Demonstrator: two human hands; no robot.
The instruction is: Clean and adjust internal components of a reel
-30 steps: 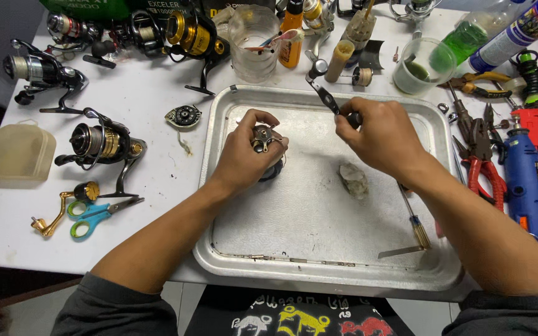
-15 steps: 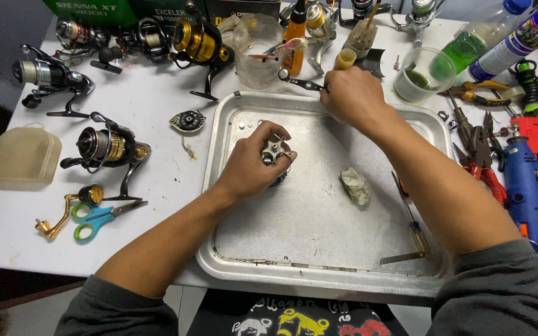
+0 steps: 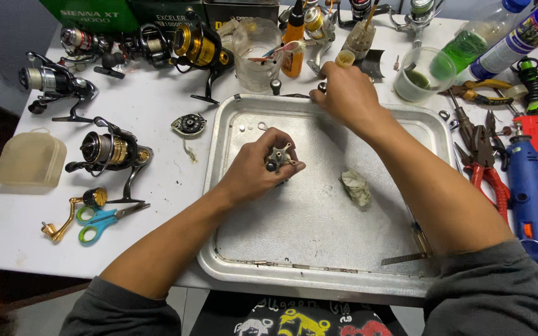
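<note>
— Left hand [image 3: 253, 169] first: what's it doing?

— Clenched around a small metal reel part [image 3: 278, 159], a star-shaped piece with a dark knob, held just above the metal tray [image 3: 319, 274], a little toward ten o'clock from the tray's middle.

— And the right hand [image 3: 344, 94]?

— Up at twelve o'clock, over the tray's far rim, fingers curled down. Whether it grips anything I cannot tell (the fingertips are hidden behind the knuckles).

— What lies in the tray?

— A crumpled rag [image 3: 356, 188], at about three o'clock from the held part and well apart from it.

— Around the tray?

— At nine o'clock, a spinning reel [image 3: 110, 151] on the white table [image 3: 157, 199]; nearer the person, scissors [image 3: 104, 219] with green and blue handles. At three o'clock, red-handled pliers [image 3: 484, 163] and a blue rotary tool [image 3: 530, 193]. At one o'clock, a cup of green liquid [image 3: 420, 78].
</note>
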